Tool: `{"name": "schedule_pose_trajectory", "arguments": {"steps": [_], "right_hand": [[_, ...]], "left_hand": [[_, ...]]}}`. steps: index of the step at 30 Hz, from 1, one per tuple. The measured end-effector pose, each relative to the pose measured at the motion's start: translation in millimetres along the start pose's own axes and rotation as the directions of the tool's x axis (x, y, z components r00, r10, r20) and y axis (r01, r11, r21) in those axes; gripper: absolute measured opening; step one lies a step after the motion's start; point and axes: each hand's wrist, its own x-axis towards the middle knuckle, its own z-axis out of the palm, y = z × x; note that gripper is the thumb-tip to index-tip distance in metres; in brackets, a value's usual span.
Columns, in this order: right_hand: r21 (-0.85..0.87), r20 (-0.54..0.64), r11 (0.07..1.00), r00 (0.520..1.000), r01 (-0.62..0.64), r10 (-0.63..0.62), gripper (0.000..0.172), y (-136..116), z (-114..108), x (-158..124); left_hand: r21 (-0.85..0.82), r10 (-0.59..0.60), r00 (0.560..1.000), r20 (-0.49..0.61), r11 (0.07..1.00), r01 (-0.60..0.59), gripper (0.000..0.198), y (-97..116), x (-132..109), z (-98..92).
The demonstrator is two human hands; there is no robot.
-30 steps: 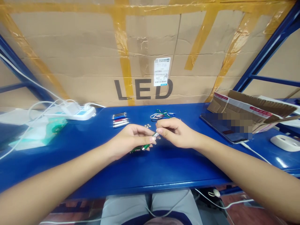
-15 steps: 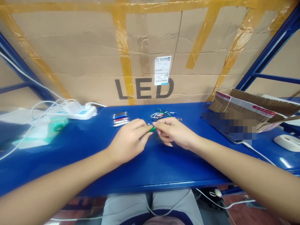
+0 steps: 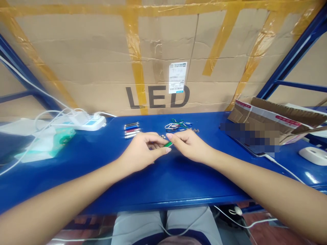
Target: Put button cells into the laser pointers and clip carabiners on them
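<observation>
My left hand (image 3: 143,151) is curled around a small green pen-shaped tube (image 3: 168,144), whose tip pokes out past my fingers. My right hand (image 3: 189,144) pinches that same green tip from the right. Both hands meet just above the blue table (image 3: 163,183). Small silver button cells (image 3: 162,136) lie right behind my fingers. A row of several thin coloured tubes (image 3: 131,130) sits behind my left hand. A pile of coloured clips (image 3: 177,125) lies behind my right hand.
A white power strip (image 3: 84,121) with cables lies at the back left, next to a pale plastic bag (image 3: 43,144). An open cardboard box (image 3: 278,119) stands at the right, a white round object (image 3: 313,155) beyond it. A large taped carton marked LED (image 3: 158,58) walls off the back.
The hands moved away from me toward the button cells, then came slightly back. The silver end seen a second ago is now hidden; only the green tip shows.
</observation>
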Motion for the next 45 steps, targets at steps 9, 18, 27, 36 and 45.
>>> {"name": "schedule_pose_trajectory", "arguments": {"steps": [9, 18, 27, 36, 45], "right_hand": [[0.45, 0.02, 0.817, 0.919, -0.359, 0.393, 0.059, -6.7, 19.0, -2.4], [0.44, 0.141, 0.819, 0.929, -0.368, 0.342, 0.056, 4.4, 4.1, 4.2], [0.005, -0.072, 0.993, 0.991, 0.117, -0.117, 0.049, -0.2, -4.8, 1.5], [0.088, -0.059, 0.977, 0.978, -0.194, 0.2, 0.048, -4.6, 7.1, -0.1], [0.542, 0.212, 0.673, 0.857, -0.503, 0.47, 0.047, -7.1, 10.1, 1.9]], "left_hand": [[0.75, 0.632, 0.767, 0.107, 0.455, -0.48, 0.023, -10.0, -11.2, 7.7], [0.422, 0.306, 0.951, -0.045, 0.869, -0.26, 0.015, 0.5, -1.0, 2.9], [-0.38, -0.28, 0.941, 0.191, 0.863, 0.334, 0.026, -6.2, 7.7, -5.3], [0.371, 0.374, 0.925, -0.066, 0.87, -0.325, 0.01, -4.5, -4.0, 3.8], [0.574, 0.49, 0.87, 0.047, 0.7, -0.426, 0.017, -8.5, -3.4, 2.5]]}}
